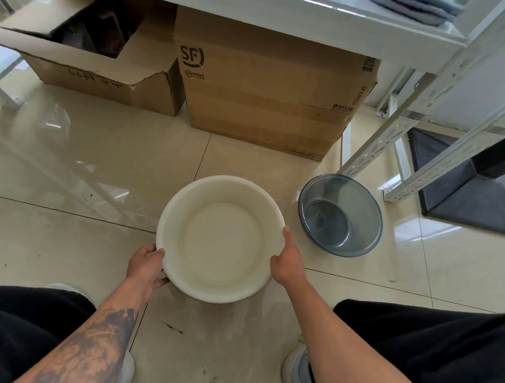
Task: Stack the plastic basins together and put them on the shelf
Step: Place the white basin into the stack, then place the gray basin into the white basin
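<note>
1. Two bare forearms reach forward from the bottom edge, between knees in black trousers; the left forearm (94,340) carries a dark tattoo, and grey-white shoes (297,372) show beside each arm.
2. Left hand (145,266) grips the white plastic basin (220,239) at its 8 o'clock rim, thumb over the lip and fingers curled under the outer wall.
3. Right hand (287,261) holds the same basin at about 4 o'clock, thumb stretched along the rim, the other fingers hidden behind the wall and wrapped around it.
4. White basin sits upright and empty at the middle of the view over the glossy beige tiled floor (73,169); whether its base touches the tiles cannot be told.
5. Grey translucent plastic basin (341,215) stands upright on the floor at 3 o'clock of the white one, near it but not touching.
6. White perforated shelf post (392,133) slants down to the floor just past the grey basin, at 1 o'clock.
7. SF Express cardboard box (267,93), closed, stands at 12 o'clock, with an open torn cardboard box (86,53) touching it at 10 o'clock.
8. White shelf board (282,16) runs above both boxes, bearing folded grey cloth (412,7) at the far right.
</note>
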